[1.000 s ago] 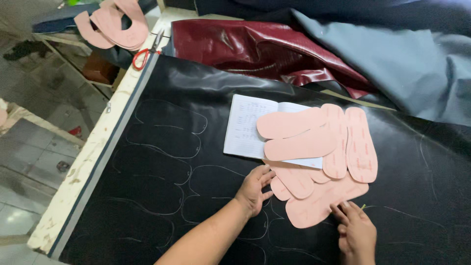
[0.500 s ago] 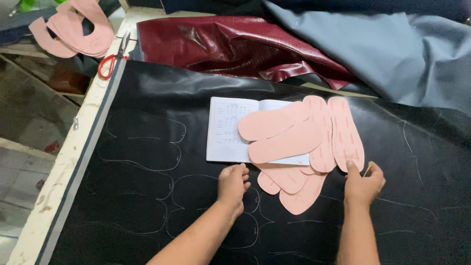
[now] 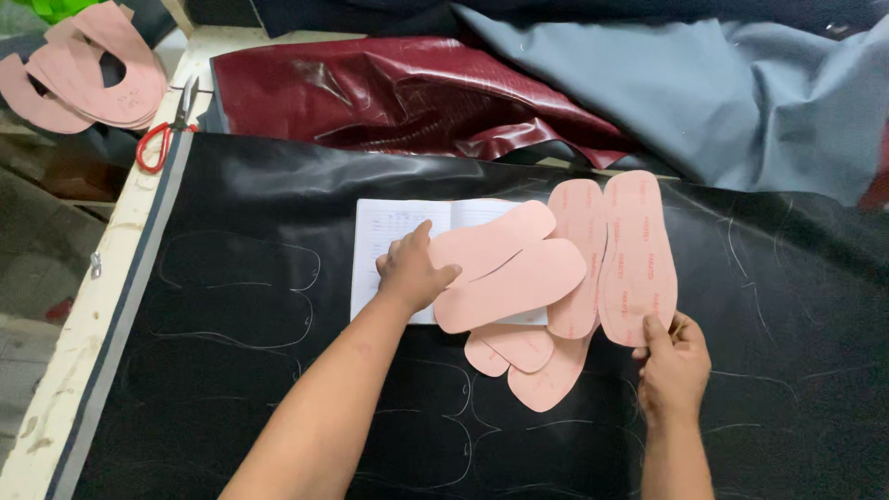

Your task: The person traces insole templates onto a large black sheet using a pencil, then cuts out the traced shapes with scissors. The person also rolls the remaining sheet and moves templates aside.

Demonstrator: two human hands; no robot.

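Work surface: a black leather sheet [image 3: 278,213] covers the table across the lower frame and carries chalked sole outlines at lower left. Folded maroon leather [image 3: 389,93] and grey-blue fabric [image 3: 722,102] lie along the top. The pale wooden table edge [image 3: 102,296] runs down the left; red-handled scissors [image 3: 167,130] rest on it at upper left, beside a stack of pink cut pieces [image 3: 83,74].

At centre, your left hand [image 3: 412,268] rests on an open notebook [image 3: 394,231], fingers loosely curled together. Your right hand [image 3: 674,356] pinches the heel of a pink insole pattern [image 3: 639,255], the rightmost of overlapping patterns [image 3: 509,278].
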